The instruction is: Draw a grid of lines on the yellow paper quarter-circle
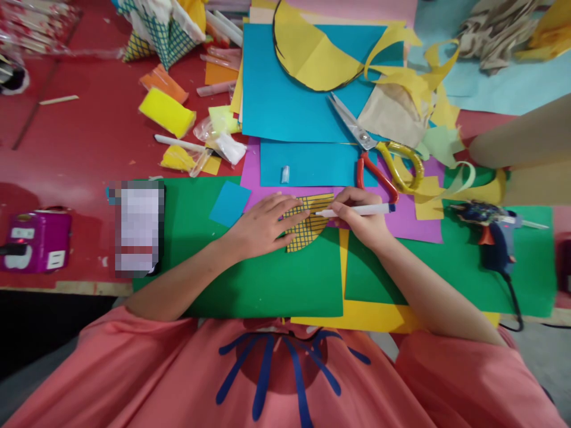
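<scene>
A rounded piece of yellow paper (307, 233) lies over green and purple sheets, marked with dark lines that cross into a grid on its left part. My left hand (267, 224) rests flat on its left side with the fingers stretched out. Pinched in my right hand (362, 219) is a white marker (372, 210), its tip at the yellow paper near my left fingertips. Just beyond my right hand lie scissors (363, 139) with one red and one yellow handle, blades apart. A small clear cap (285, 174) sits on the blue paper.
Green sheets (267, 291) cover the near table. A glue gun (497, 238) with a cord lies at right, near a large beige cylinder (517, 139). A phone (139, 229) and a purple power adapter (42, 241) are at left. Blue sheets (263, 83), a larger yellow cutout (307, 56) and scraps lie beyond.
</scene>
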